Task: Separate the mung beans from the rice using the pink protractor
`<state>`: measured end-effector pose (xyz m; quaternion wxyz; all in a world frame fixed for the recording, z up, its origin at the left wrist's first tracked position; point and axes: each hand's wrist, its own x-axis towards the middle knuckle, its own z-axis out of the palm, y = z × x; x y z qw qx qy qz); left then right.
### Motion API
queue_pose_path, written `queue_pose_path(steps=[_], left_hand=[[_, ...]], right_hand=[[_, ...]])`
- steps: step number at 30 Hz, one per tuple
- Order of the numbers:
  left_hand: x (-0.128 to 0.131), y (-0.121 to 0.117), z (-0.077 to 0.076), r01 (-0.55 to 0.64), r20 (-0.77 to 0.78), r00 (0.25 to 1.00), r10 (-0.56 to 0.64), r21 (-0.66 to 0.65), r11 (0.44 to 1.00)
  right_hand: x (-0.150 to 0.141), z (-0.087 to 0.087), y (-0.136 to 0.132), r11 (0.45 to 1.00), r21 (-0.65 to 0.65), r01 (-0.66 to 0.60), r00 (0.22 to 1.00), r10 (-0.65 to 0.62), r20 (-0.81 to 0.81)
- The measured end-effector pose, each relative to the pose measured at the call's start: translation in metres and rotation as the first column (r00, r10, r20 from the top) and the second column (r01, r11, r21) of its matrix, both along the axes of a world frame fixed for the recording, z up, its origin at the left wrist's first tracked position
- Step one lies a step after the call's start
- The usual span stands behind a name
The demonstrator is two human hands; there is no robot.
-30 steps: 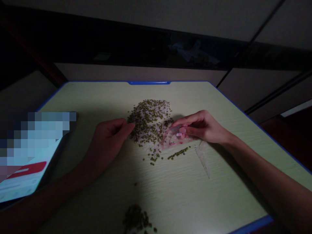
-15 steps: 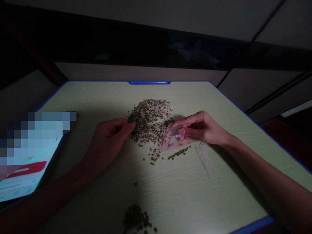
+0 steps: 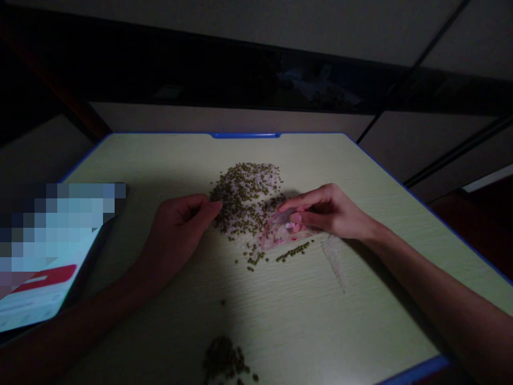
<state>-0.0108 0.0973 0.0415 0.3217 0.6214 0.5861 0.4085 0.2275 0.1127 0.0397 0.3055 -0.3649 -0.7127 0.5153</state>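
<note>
A pile of small green beans mixed with pale, rice-like grains (image 3: 248, 187) lies mid-table. At its left edge is my left hand (image 3: 176, 227), thumb pressed to the fingers; anything in the pinch is hidden. My right hand (image 3: 334, 211) grips a see-through plastic piece with pink print (image 3: 276, 232) between thumb and fingers. This flat piece has a curved left side and a straight lower edge, and it touches the pile's right side. Just below that edge runs a short row of green beans (image 3: 294, 251). A thin wedge of pale grains (image 3: 335, 262) lies under the right wrist.
Nearer me sits a small heap of dark green beans (image 3: 224, 357), with one loose bean (image 3: 223, 302) above it. A tablet-like device with a lit screen (image 3: 64, 240) stands on the left. The pale wooden tabletop (image 3: 168, 155) has a blue rim.
My right hand and the pink plastic piece have shifted slightly left, and the piece's tilt differs a little. My left hand stays where it was.
</note>
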Motion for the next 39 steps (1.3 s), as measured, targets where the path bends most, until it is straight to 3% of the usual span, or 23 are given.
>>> queue_pose_path(steps=[10, 16, 33, 39], left_hand=[[0.0001, 0.0009, 0.0008, 0.003, 0.013, 1.0, -0.003, 0.01, 1.0], [-0.0018, -0.0002, -0.0016, 0.016, 0.02, 1.0, -0.016, 0.011, 1.0], [0.0013, 0.0005, 0.0003, 0.011, 0.014, 1.0, -0.011, 0.019, 1.0], [-0.0004, 0.001, -0.0018, -0.001, 0.014, 1.0, 0.001, 0.004, 1.0]], right_hand=[[0.0041, 0.003, 0.0008, 0.999, -0.001, -0.039, 0.999, 0.039, -0.03], [0.0028, 0.0007, 0.0006, 1.0, -0.01, -0.002, 0.999, 0.002, -0.039], [0.0008, 0.0035, -0.0019, 0.995, 0.054, -0.081, 0.997, 0.08, 0.018], [0.0013, 0.0031, -0.0019, 0.998, 0.029, -0.05, 0.998, 0.049, 0.035]])
